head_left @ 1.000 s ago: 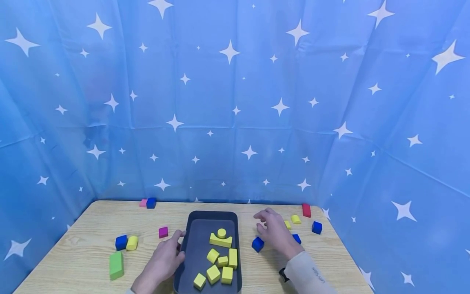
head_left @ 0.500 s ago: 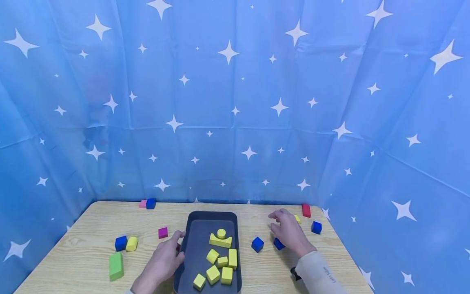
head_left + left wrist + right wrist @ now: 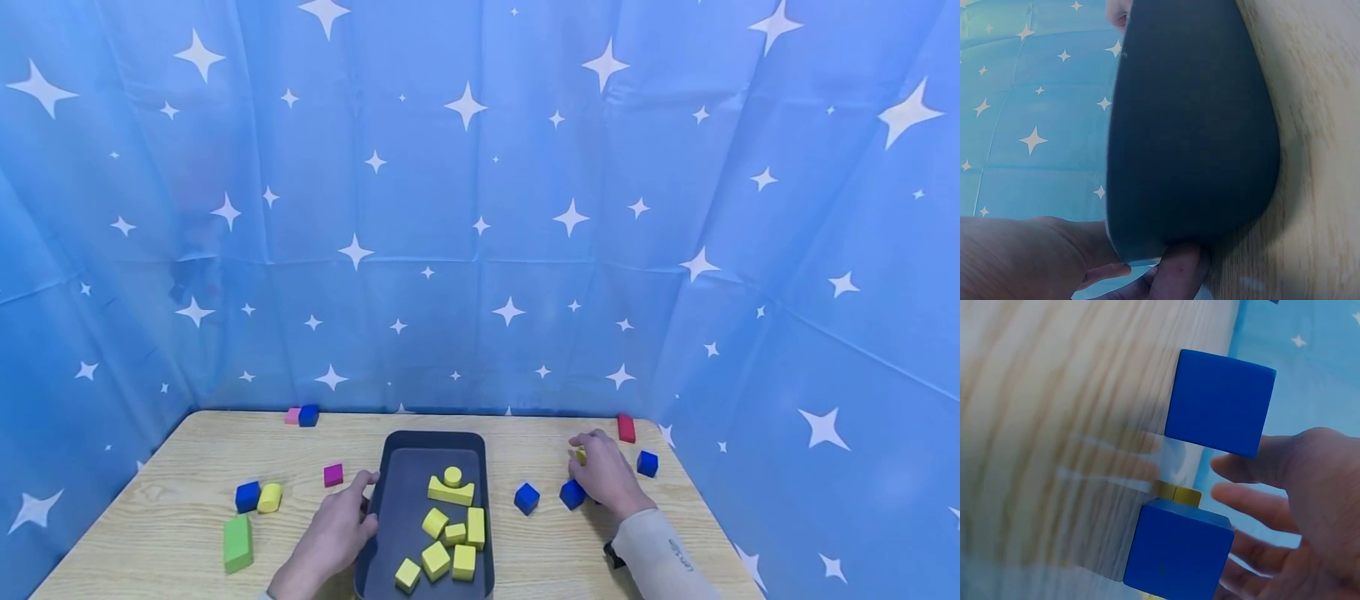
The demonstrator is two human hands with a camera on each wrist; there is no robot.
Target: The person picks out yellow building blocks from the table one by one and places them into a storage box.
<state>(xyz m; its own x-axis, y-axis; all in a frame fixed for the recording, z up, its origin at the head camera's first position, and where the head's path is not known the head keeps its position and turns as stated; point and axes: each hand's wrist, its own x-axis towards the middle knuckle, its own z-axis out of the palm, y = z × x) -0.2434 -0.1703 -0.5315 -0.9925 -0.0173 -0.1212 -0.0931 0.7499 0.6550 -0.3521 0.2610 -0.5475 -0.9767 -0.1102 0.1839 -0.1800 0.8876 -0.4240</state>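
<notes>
The right hand [image 3: 611, 479] is open, thumb apart from the fingers; the yellow block [image 3: 1177, 493] lies just before the fingertips, and the head view shows it between thumb and index finger. A blue cube [image 3: 1179, 550] partly hides it from the wrist, so touching is not certain. The left hand [image 3: 333, 529] grips the dark tray [image 3: 397, 500] at its left wall

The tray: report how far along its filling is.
Looks done: eight yellow blocks, and no other colour, lie in the tray. In hand: the left hand grips its rim; the right hand is at another yellow block, no firm grip visible. Probably remaining: at least the yellow cylinder on the table, beside a blue cube.
</notes>
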